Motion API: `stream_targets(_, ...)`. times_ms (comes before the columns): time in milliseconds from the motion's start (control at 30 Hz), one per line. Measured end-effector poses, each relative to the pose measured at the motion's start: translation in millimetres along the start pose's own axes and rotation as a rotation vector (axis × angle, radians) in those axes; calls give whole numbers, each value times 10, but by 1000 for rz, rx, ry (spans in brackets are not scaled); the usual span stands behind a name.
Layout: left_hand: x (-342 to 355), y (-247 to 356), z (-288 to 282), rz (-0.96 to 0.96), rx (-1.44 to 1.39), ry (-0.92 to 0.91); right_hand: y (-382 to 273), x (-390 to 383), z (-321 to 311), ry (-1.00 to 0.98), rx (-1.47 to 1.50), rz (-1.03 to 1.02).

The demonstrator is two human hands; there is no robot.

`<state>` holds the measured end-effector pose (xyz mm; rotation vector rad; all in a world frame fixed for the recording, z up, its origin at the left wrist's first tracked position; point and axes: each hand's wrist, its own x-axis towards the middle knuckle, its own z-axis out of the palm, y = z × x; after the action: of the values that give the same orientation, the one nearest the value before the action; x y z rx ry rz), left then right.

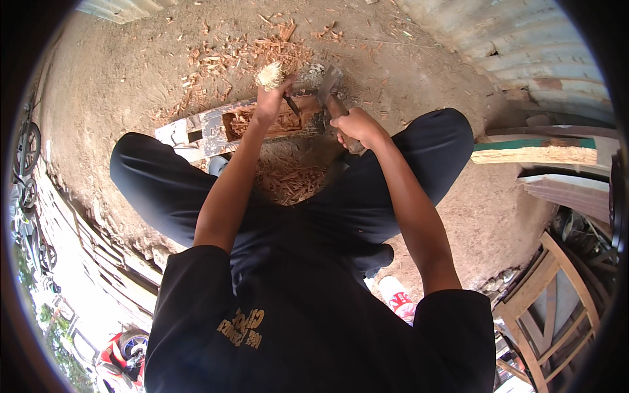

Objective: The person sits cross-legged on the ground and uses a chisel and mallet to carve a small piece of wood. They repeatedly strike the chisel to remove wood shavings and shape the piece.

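The fingers of the left hand (270, 99) are wrapped around a chisel (275, 82) with a frayed, mushroomed top, held upright with its blade down in a hollow cut into a wooden beam (216, 128). The right hand (357, 128) is closed on the handle of a hammer (329, 85), its metal head just beside the chisel. The beam lies on the bare dirt floor (118, 78) between the person's bent knees, with wood chips (288, 180) scattered before and behind it. A corrugated metal wall (524, 46) curves at the upper right, above planks (537, 150) and a wooden frame (550, 295).
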<state>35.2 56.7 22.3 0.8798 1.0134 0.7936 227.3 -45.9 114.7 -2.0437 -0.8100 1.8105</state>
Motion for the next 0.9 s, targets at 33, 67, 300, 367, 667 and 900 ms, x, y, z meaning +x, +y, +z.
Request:
stream_targets(33,-21,51,19,22,-51,-51,-7,-12,3,7,8,7)
stream_targets(67,-42,90,62,15,-57,-40,-9,-20,3,15,15,14)
stream_targets(300,-13,84,54,-11,-92,84,-7,-13,-14,3,-17,13)
stream_targets(367,37,77,59,-25,-113,127,-4,13,-32,-31,-54,20)
stream_targets(667,198,-184,-51,98,280,186,-32,-36,-31,-60,-9,37)
stream_targets(900,292,-314,-101,218,403,284,-104,-83,-8,-55,-37,40)
